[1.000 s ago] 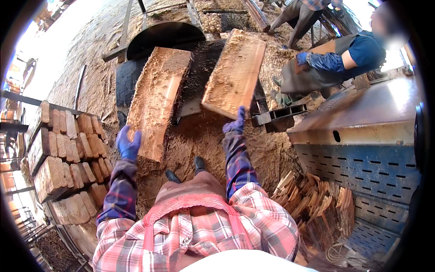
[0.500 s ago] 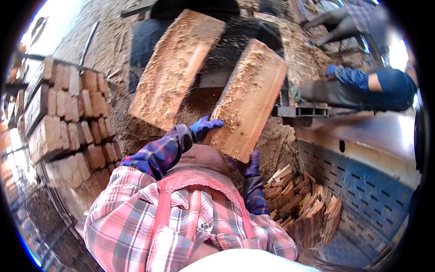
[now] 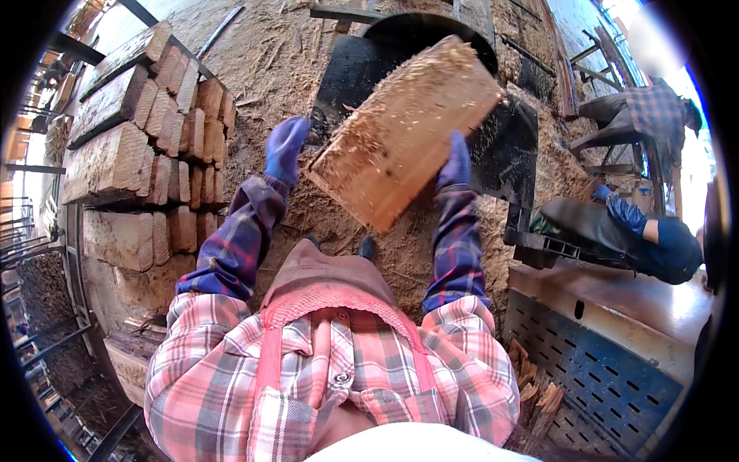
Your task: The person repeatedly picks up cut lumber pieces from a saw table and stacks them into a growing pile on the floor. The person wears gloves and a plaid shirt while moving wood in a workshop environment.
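Observation:
A wide wooden board [image 3: 408,135], sprinkled with sawdust, slants in front of me over a black metal machine [image 3: 342,81]. My right hand [image 3: 454,163], in a blue-purple glove, is at the board's right edge, some of its fingers hidden by the wood. To the left of the board, my gloved left hand [image 3: 286,148] is off the wood, its fingers stretched out and holding nothing. Whether the board rests on the machine or is held up, I cannot tell.
Thick cut planks [image 3: 115,162] are stacked at my left. A blue slotted metal panel [image 3: 608,354] stands at lower right, with split wood pieces [image 3: 543,408] beside it. Another person [image 3: 639,231] in blue gloves is at the right. Sawdust covers the ground [image 3: 285,69].
Two separate boards lay in front of me; now only one shows. My left hand has left the wood and moved left. My right hand has moved up along the board's right side.

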{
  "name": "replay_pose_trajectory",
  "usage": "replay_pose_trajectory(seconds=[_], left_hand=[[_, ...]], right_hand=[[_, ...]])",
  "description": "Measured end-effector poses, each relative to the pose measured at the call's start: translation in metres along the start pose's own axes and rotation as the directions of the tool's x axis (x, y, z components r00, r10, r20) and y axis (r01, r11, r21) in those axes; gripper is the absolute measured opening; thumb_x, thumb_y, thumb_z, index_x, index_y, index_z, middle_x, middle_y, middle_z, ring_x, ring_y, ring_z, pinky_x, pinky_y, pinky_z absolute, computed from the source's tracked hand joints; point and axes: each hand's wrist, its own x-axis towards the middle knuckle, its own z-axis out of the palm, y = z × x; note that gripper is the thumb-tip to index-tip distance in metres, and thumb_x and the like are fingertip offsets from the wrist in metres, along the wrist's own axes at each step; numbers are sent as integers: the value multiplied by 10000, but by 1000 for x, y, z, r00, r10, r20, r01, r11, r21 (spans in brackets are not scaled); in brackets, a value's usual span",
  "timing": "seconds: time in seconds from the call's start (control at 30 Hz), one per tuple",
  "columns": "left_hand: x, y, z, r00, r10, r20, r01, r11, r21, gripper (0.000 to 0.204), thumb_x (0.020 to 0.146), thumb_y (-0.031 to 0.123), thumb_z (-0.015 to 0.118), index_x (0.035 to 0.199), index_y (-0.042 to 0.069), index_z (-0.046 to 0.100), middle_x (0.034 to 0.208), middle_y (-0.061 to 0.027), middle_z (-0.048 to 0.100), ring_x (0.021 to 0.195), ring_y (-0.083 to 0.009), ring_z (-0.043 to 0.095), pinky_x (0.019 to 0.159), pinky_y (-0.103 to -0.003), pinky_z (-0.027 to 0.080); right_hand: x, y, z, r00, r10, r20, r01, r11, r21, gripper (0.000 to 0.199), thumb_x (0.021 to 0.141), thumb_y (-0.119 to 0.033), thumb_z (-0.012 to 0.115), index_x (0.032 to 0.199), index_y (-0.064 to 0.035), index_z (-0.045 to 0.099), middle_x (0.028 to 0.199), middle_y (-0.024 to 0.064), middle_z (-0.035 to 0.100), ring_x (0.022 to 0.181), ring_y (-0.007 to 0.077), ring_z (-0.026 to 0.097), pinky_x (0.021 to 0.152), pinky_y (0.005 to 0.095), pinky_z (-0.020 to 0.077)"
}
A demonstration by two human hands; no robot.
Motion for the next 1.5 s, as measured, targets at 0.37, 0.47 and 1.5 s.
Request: replay_pose_trajectory(seconds=[0.37,0.47,1.5], left_hand=[[-33,-135,-4,882,-379,280,413,337,-846,582,798,506,553,1185,76,487,1154,-104,538,1039,-260,500,943,-415,378],[-36,-134,-2,921,-310,236,347,379,-858,629,806,516,549,1236,68,447,1215,-111,503,1096,-244,477,967,-415,356],[-204,27,-104,150,-373,-916,-877,378,-297,630,838,565,430,1152,26,513,1135,-134,551,1044,-220,510,931,-360,385]], right_hand=[[-18,48,55,988,-89,123,118,961,-251,559,937,-365,349,1333,23,278,1373,121,312,1249,231,316,1055,350,236],[-14,41,66,983,-176,53,183,894,-408,565,936,-373,348,1337,18,273,1378,111,304,1265,220,291,1062,341,218],[-92,99,644,-262,639,723,-589,488,-644,650,821,-605,410,1248,-115,417,1165,81,495,1040,248,488,881,390,417]])
